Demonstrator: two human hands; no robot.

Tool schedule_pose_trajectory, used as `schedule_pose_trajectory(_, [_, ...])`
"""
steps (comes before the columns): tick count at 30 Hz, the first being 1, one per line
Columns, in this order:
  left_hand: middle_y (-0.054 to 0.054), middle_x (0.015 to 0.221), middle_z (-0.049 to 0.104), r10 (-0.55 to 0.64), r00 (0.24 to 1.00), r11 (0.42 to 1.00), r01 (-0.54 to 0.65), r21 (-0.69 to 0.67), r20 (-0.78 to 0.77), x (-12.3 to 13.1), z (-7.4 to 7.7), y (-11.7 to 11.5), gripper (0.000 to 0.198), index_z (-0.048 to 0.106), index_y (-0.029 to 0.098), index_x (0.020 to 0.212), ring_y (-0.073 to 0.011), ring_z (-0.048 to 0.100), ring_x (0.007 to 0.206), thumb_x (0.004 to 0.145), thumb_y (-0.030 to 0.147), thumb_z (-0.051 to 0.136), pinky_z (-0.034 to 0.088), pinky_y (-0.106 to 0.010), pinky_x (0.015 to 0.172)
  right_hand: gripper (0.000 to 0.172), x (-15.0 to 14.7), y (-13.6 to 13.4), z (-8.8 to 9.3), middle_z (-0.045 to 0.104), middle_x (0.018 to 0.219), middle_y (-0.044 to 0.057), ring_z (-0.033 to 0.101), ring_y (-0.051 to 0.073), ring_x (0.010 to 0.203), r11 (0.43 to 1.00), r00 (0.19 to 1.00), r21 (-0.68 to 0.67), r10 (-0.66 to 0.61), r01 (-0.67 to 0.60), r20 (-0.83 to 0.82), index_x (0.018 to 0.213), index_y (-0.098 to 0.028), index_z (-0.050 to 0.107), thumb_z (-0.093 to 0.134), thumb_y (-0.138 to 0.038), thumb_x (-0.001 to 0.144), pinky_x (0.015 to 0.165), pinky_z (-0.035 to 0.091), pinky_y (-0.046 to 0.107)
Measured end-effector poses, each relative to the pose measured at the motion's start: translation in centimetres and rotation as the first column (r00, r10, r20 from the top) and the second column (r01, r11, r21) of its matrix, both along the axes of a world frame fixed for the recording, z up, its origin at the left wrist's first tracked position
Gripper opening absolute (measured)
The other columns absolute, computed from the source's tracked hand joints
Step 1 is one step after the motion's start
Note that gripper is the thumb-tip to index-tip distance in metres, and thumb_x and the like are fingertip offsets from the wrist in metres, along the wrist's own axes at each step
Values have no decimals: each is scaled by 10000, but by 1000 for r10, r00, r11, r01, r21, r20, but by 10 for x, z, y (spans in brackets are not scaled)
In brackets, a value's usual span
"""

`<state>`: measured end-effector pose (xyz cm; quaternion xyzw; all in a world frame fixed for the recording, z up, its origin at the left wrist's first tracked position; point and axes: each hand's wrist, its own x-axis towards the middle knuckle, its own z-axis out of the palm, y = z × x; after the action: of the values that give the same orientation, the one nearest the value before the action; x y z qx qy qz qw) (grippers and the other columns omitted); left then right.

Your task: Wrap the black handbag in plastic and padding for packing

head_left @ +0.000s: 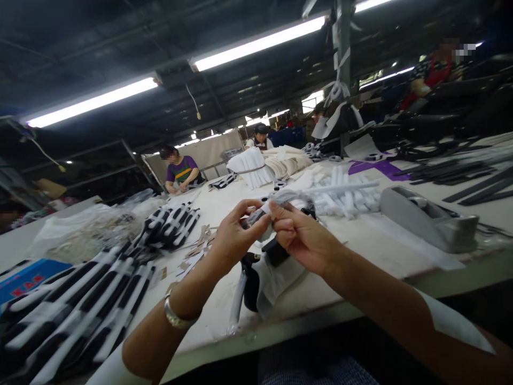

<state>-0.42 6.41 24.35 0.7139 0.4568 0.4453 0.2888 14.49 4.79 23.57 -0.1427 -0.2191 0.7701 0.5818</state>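
Note:
My left hand (234,235) and my right hand (302,235) meet above the white table (360,240), both pinching a small grey-and-white strip piece (260,214) between thumbs and fingers. A silver bracelet sits on my left wrist. Just below my hands lies a black-and-white part (260,272) with a clear plastic strip (237,299) hanging toward the near edge.
Stacks of black-and-white striped pieces (80,310) fill the left side. A grey tape dispenser (428,219) stands to the right, white strips (344,195) behind it, black strips (460,174) far right. Other people work at the far end and at the right.

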Motion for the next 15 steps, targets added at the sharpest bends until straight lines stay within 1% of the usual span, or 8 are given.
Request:
schedule_pose_trajectory(2, [42, 815, 547, -25, 1000, 998, 25, 50, -14, 2, 3, 0, 310, 622, 229, 1020, -48, 429, 555, 794, 416, 722, 336, -179, 502, 127, -3, 6, 4, 475, 682, -90, 368, -48, 392, 1000, 999, -14, -1, 2, 35, 859, -144, 536, 617, -64, 915, 340, 288, 36])
schedule_pose_trajectory(4, [26, 852, 584, -87, 996, 995, 86, 57, 11, 1, 7, 2, 328, 623, 221, 1030, -63, 491, 609, 788, 412, 736, 372, -182, 548, 133, -4, 11, 5, 495, 696, -92, 373, -49, 392, 999, 995, 32, -27, 24, 93, 861, -153, 540, 643, -78, 899, 341, 293, 32])
schedule_pose_trajectory(7, [-26, 972, 677, -254, 962, 960, 264, -94, 104, -16, 14, 8, 469, 592, 244, 1229, -148, 640, 844, 839, 491, 679, 475, -229, 731, 182, 4, 13, -1, 531, 727, -89, 464, -24, 446, 990, 964, 127, -94, 64, 248, 878, -187, 556, 736, -199, 852, 368, 349, 35])
schedule_pose_trajectory(9, [-56, 1067, 709, -284, 944, 939, 309, -149, 166, -35, 14, 15, 519, 536, 260, 1337, -192, 660, 1014, 898, 532, 590, 494, -290, 870, 219, 15, 11, -9, 582, 790, -71, 532, 4, 491, 984, 911, 162, -135, 76, 389, 893, -210, 577, 765, -307, 834, 394, 404, 60])
schedule_pose_trajectory(10, [-69, 1106, 711, -259, 949, 949, 285, -136, 177, -47, 10, 21, 515, 531, 255, 1347, -205, 653, 1073, 915, 534, 563, 490, -314, 916, 236, 21, 10, -14, 618, 847, -55, 550, 16, 499, 983, 875, 167, -146, 75, 461, 916, -224, 595, 771, -352, 824, 400, 426, 80])
schedule_pose_trajectory(12, [-87, 1135, 712, -136, 985, 986, 145, -81, 110, -73, -5, 36, 479, 565, 223, 1298, -209, 652, 1102, 926, 525, 542, 492, -333, 944, 345, 36, 7, -27, 682, 991, -7, 563, 46, 479, 981, 788, 171, -174, 88, 591, 1058, -285, 632, 797, -408, 783, 392, 449, 133])
schedule_pose_trajectory(13, [-95, 1118, 716, -52, 997, 997, 55, -62, 49, -86, -17, 46, 459, 588, 199, 1255, -208, 662, 1075, 924, 514, 543, 502, -338, 931, 453, 43, 7, -35, 702, 1033, 24, 571, 69, 475, 979, 737, 175, -193, 102, 648, 1163, -325, 626, 808, -429, 761, 397, 466, 165])
schedule_pose_trajectory(15, [-83, 1031, 730, 119, 984, 990, -127, -62, -130, -114, -47, 67, 408, 624, 174, 1164, -188, 685, 949, 932, 493, 520, 526, -339, 878, 609, 56, 7, -54, 733, 945, 73, 609, 135, 507, 965, 604, 228, -259, 129, 754, 1315, -363, 591, 796, -474, 752, 457, 520, 237])
